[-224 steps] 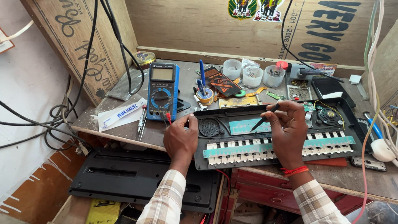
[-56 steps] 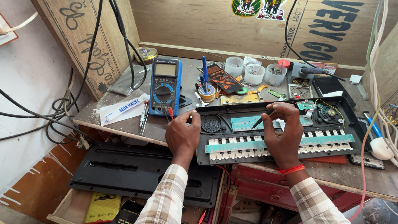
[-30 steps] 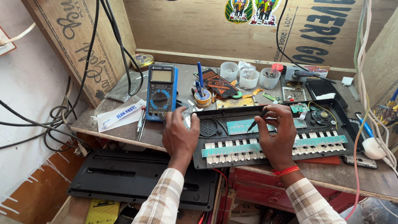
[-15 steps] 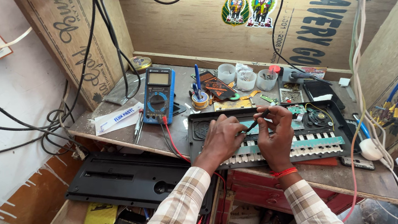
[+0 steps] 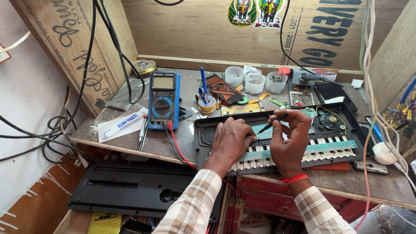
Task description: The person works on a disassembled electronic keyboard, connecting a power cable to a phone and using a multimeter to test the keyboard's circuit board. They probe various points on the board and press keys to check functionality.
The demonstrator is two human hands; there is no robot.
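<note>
An opened black electronic keyboard (image 5: 348, 139) lies on the wooden bench with its white keys and teal strip exposed. My left hand (image 5: 233, 139) rests on the keyboard's inside, near its left speaker grille (image 5: 207, 135). My right hand (image 5: 290, 141) holds a thin dark tool (image 5: 272, 123), its tip pointing left toward the left hand's fingers over the circuit board area. A small speaker (image 5: 330, 121) with wires sits at the keyboard's right.
A blue multimeter (image 5: 162, 101) with red and black leads stands left of the keyboard. Small plastic cups (image 5: 255, 81), a tape roll and tools crowd the back. The keyboard's black cover (image 5: 132, 187) lies over an open drawer. Cables hang on both sides.
My left hand has moved from the keyboard's left end to its middle, close beside my right hand. My right hand still holds the tool over the board.
</note>
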